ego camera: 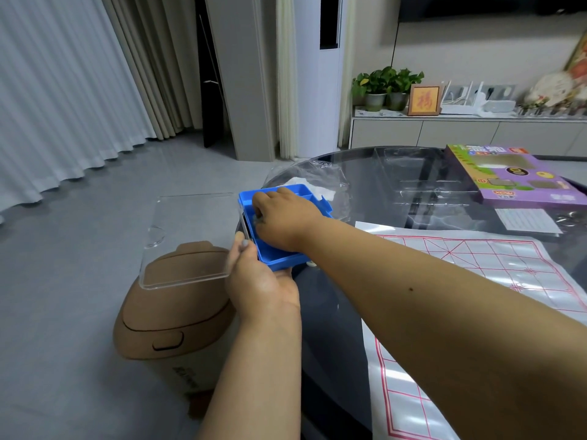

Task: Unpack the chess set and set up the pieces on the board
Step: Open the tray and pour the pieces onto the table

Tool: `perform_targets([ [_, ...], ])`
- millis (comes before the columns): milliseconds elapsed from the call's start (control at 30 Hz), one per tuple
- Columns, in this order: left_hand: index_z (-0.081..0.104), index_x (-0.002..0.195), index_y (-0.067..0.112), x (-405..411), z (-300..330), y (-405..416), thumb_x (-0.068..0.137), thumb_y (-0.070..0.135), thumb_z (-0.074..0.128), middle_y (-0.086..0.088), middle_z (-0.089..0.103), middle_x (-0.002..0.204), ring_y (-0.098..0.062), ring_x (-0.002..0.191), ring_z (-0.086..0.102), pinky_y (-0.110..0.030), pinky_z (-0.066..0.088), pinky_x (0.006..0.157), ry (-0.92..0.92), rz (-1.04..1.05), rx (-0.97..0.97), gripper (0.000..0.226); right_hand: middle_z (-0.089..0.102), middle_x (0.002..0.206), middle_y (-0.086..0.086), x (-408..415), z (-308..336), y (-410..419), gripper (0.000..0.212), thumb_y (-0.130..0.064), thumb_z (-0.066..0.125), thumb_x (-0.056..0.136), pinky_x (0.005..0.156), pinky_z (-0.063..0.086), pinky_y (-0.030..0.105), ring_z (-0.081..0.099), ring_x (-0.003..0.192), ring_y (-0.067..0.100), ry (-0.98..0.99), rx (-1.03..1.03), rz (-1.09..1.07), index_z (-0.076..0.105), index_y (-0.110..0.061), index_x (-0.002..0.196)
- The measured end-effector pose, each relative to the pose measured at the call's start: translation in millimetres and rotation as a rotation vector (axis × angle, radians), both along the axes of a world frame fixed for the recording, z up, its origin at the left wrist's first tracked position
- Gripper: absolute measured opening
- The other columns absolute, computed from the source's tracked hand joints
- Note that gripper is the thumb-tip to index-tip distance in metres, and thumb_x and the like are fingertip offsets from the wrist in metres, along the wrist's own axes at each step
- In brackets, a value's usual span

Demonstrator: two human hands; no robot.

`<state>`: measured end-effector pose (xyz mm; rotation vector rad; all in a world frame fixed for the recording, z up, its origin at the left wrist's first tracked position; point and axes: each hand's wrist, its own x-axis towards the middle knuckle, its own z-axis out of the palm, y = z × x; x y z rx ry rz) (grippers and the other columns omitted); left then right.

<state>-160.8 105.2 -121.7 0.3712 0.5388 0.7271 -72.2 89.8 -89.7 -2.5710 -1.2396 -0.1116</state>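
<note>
A blue plastic case (279, 261) with a clear hinged lid (187, 239) swung open to the left sits at the table's left edge. My left hand (257, 281) holds the case from below, thumb on its near-left rim. My right hand (282, 217) reaches into the case with fingers curled; what they hold is hidden. A white sheet board with a red grid (495, 281) lies flat on the table to the right. No pieces show on the board.
The dark glass table (365, 287) also carries a purple game box (511, 177), a clear blister tray (422, 182), a crumpled clear bag (317, 176) and a paper slip (527, 219). A brown-lidded bin (178, 300) stands on the floor below the open lid.
</note>
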Motion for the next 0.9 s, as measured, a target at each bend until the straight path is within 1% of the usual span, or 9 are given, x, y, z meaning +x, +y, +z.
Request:
perform_targets([
  [67,0.048,0.137,0.012,0.5,0.6,0.2,0.099,0.004,0.038,-0.018,0.063,0.123,-0.024,0.082,0.062,-0.041,0.052,0.078,-0.006,0.001,-0.027,0.039,0.056,0.108,0.005,0.2,-0.1,0.7,0.008,-0.021,0.041,0.089,0.079,0.034,0.032,0.041,0.106,0.021,0.009,-0.002,-0.006,0.043,-0.015,0.095],
  [167,0.051,0.134,0.015,1.1,-0.7,0.4,0.1,0.005,0.038,-0.011,0.066,0.104,-0.025,0.083,0.063,-0.042,0.053,0.077,-0.023,-0.005,-0.033,0.038,0.054,0.103,0.005,-0.3,0.4,0.6,0.006,-0.021,0.042,0.088,0.081,0.034,0.032,0.04,0.108,0.022,0.02,-0.012,-0.019,0.038,-0.018,0.091],
  [267,0.052,0.132,0.016,2.5,-1.5,2.1,0.1,0.006,0.04,-0.01,0.066,0.106,-0.025,0.087,0.064,-0.045,0.051,0.083,-0.009,0.006,-0.048,0.036,0.052,0.104,0.005,-2.7,-0.4,0.6,0.007,-0.02,0.042,0.087,0.081,0.033,0.032,0.04,0.106,0.024,0.02,-0.019,-0.006,0.042,-0.016,0.094],
  [433,0.055,0.128,0.019,1.5,-2.0,3.9,0.1,0.009,0.042,-0.008,0.067,0.107,-0.023,0.086,0.067,-0.042,0.054,0.074,0.016,0.003,-0.042,0.032,0.056,0.102,0.004,-5.5,1.8,-0.3,0.013,-0.024,0.044,0.089,0.072,0.032,0.033,0.038,0.091,0.02,0.038,-0.003,0.013,0.044,-0.016,0.099],
  [567,0.057,0.125,0.017,1.2,-2.3,5.0,0.1,0.008,0.041,-0.01,0.065,0.119,-0.025,0.094,0.066,-0.047,0.053,0.086,0.023,-0.012,-0.038,0.031,0.051,0.088,0.001,-8.1,3.6,-1.5,0.008,-0.027,0.041,0.09,0.068,0.031,0.033,0.043,0.085,0.021,0.05,-0.035,0.015,0.038,-0.02,0.09],
  [633,0.056,0.129,0.015,0.9,-2.3,6.5,0.1,0.008,0.041,-0.01,0.065,0.12,-0.024,0.093,0.067,-0.044,0.055,0.08,0.025,-0.014,-0.041,0.033,0.048,0.087,-0.001,-9.1,4.7,-1.7,0.007,-0.026,0.04,0.091,0.069,0.031,0.033,0.043,0.086,0.021,0.053,-0.033,0.042,0.039,-0.02,0.086],
  [733,0.051,0.136,0.014,0.8,-2.4,8.9,0.1,0.01,0.039,-0.011,0.063,0.127,-0.025,0.098,0.065,-0.039,0.055,0.074,-0.006,-0.022,-0.018,0.038,0.051,0.095,0.002,-8.0,3.7,-1.8,0.006,-0.023,0.042,0.09,0.07,0.032,0.032,0.048,0.091,0.022,0.043,0.014,0.076,0.046,-0.017,0.091],
  [833,0.048,0.138,0.012,1.0,-3.6,8.4,0.101,0.009,0.038,-0.012,0.061,0.129,-0.025,0.098,0.063,-0.039,0.054,0.073,-0.008,-0.018,-0.005,0.039,0.052,0.116,0.007,-6.6,1.5,-0.4,0.026,-0.024,0.045,0.091,0.074,0.032,0.031,0.05,0.101,0.024,0.041,0.025,0.041,0.048,-0.01,0.113],
  [900,0.049,0.137,0.012,1.3,-3.8,7.7,0.101,0.01,0.038,-0.012,0.062,0.128,-0.025,0.097,0.064,-0.038,0.055,0.07,-0.006,-0.026,-0.013,0.038,0.05,0.118,0.008,-5.1,-0.4,0.7,0.029,-0.025,0.046,0.091,0.076,0.033,0.031,0.049,0.105,0.025,0.033,0.0,0.027,0.049,-0.009,0.115],
])
